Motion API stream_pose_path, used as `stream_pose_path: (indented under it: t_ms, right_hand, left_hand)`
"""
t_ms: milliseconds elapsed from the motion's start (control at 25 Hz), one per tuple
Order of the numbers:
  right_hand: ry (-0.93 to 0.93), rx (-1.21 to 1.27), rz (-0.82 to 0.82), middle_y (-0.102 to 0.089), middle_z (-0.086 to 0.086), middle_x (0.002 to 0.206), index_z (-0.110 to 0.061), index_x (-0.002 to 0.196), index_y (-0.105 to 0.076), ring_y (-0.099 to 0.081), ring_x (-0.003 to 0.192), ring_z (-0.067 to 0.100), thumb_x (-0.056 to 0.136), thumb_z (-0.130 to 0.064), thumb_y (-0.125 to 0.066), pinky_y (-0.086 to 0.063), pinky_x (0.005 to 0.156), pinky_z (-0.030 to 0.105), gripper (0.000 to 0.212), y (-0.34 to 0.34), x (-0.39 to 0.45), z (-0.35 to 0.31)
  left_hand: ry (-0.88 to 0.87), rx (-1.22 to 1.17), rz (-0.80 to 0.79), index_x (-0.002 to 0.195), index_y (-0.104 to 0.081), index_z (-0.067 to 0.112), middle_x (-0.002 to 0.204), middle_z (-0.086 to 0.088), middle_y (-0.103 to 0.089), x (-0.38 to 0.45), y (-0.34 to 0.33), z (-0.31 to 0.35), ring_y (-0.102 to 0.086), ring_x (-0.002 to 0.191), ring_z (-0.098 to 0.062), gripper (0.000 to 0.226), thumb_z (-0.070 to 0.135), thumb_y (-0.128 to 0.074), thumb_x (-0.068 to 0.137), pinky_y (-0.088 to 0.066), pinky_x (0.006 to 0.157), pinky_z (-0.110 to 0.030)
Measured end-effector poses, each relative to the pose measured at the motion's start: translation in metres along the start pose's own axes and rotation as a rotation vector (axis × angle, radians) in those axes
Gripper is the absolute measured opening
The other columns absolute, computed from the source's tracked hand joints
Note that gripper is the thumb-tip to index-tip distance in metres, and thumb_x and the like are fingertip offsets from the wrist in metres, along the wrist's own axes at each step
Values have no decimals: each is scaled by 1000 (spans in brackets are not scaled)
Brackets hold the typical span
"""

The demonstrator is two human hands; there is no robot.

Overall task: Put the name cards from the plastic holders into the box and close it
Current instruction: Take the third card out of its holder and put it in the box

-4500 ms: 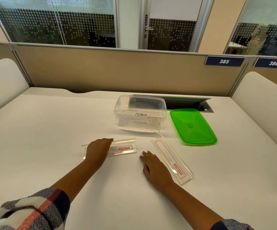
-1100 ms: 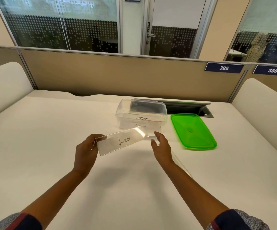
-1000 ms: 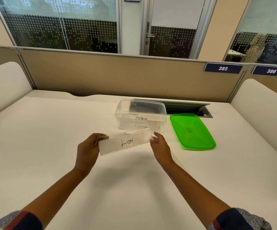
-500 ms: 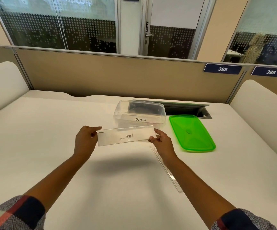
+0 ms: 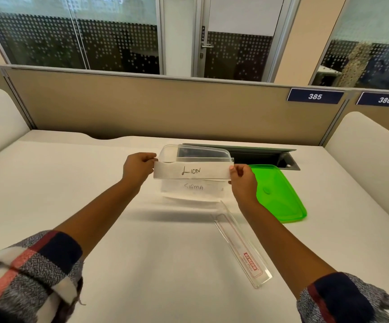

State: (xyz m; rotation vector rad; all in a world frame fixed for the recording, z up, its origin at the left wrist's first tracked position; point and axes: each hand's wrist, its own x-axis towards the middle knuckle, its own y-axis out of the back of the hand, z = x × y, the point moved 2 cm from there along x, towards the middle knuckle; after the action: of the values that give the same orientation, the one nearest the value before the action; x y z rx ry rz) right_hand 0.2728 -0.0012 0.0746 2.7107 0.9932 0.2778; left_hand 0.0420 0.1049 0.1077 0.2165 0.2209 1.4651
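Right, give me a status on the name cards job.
Done: a card reading SIGMA already shows inside the clear box. In hand: left hand and right hand hold the LION holder by its ends, card not yet out. Left: box that card, check the other holder, fit the green lid.

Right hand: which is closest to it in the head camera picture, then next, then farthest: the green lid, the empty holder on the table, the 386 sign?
From the right hand:
1. Green lid, just to its right.
2. Empty holder, nearer the person.
3. 386 sign, up on the divider.
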Motion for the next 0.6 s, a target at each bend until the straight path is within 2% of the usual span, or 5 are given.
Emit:
stream_pose_path:
  t_ms: [80, 200, 360, 480, 600]
  right_hand:
    - [-5, 4, 1, -66, 20, 94, -1, 117, -53, -61, 87, 29, 91, -14, -56, -50, 88, 48, 29, -1, 18, -4]
    - [4, -28, -123, -63, 16, 85, -4, 129, -47, -56, 83, 20, 88, -11, -60, -47, 88, 38, 44, -3, 43, -5]
    - [62, -169, -175, -66, 8, 84, -10, 113, -64, -61, 87, 24, 86, -17, -62, -47, 91, 44, 28, -8, 65, -2]
    - [81, -427, -114, -72, 3, 98, -20, 101, -67, -62, 99, 26, 87, -30, -59, -38, 87, 38, 19, -13, 66, 6]
    - [211, -730, -109, -71, 5, 99, -23, 101, -66, -57, 101, 26, 90, -31, -52, -27, 80, 35, 19, -19, 63, 12]
  left_hand:
    - [-6, 59, 4, 117, -61, -1, 122, -18, -62, 15, -11, 3, -58, 112, -34, 31, 1, -49, 88, -46, 101, -46]
    - [36, 120, 36, 109, -66, 1, 121, -18, -64, 37, -18, 3, -56, 113, -32, 30, 1, -44, 89, -46, 101, -43]
    - [50, 297, -37, 107, -66, -1, 114, -15, -65, 61, -28, 0, -57, 107, -29, 28, 6, -45, 91, -45, 93, -34]
    - [49, 524, -120, 103, -64, -3, 102, -15, -61, 71, -39, -7, -53, 92, -25, 27, 12, -46, 91, -43, 83, -32]
    - [42, 655, -141, 110, -62, -1, 115, -17, -64, 78, -48, -14, -57, 104, -32, 29, 13, -46, 91, -44, 93, -38]
